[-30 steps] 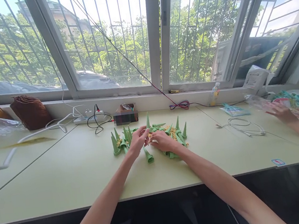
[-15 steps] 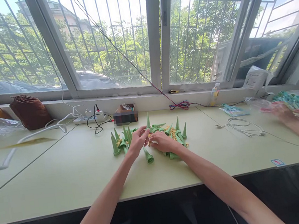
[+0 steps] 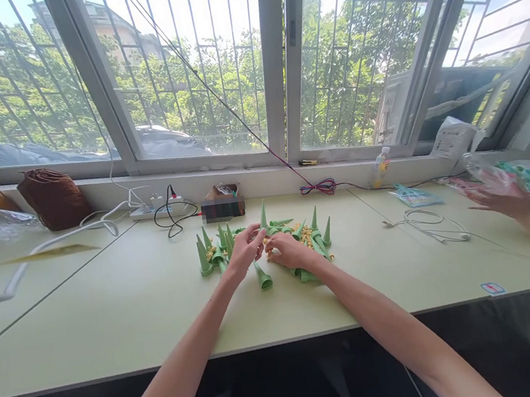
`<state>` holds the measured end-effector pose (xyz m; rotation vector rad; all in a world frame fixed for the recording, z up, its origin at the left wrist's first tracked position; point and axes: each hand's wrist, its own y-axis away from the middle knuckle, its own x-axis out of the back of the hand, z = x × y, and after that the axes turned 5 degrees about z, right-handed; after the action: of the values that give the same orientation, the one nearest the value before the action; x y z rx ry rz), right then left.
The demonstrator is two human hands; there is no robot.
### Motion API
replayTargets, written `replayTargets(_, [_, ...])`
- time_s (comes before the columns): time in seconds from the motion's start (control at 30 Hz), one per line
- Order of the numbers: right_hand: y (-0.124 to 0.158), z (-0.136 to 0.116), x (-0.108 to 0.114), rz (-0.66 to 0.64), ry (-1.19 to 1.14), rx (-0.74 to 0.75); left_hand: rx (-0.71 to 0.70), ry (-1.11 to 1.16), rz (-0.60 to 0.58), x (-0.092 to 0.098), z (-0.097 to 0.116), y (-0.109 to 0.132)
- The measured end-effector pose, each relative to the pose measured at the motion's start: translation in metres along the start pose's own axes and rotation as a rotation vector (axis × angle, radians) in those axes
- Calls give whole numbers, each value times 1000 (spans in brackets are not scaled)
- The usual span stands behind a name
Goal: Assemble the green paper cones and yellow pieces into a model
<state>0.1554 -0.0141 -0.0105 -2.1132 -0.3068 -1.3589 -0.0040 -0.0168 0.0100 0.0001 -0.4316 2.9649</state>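
Observation:
Several green cones and small yellow pieces [image 3: 306,237] lie in a pile at the middle of the table. My left hand [image 3: 248,247] is closed around the base of an upright green cone [image 3: 263,215], its tip pointing up. Beside it, my right hand [image 3: 285,250] has its fingers bent together close to the left fingertips; what they pinch is too small to make out. One green cone [image 3: 264,278] lies apart on the table in front of the hands, its round open end toward me.
A person's hands [image 3: 511,202] hold clear plastic bags at the right. White cable [image 3: 435,226] lies coiled right of the pile. Along the window stand a bottle [image 3: 380,167], a small box [image 3: 228,193], a power strip [image 3: 160,206] and a brown bag [image 3: 53,197]. The table's front edge [image 3: 283,343] is near.
My right hand has shifted very slightly, while my left hand and the upright cone stay nearly still. The other person's hands have lifted and moved the plastic bag.

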Motion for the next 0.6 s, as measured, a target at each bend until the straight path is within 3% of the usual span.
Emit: replayTargets(0.6, [0,-1,-1,-17,4,19,-9,-29,-14,1,-2,-1])
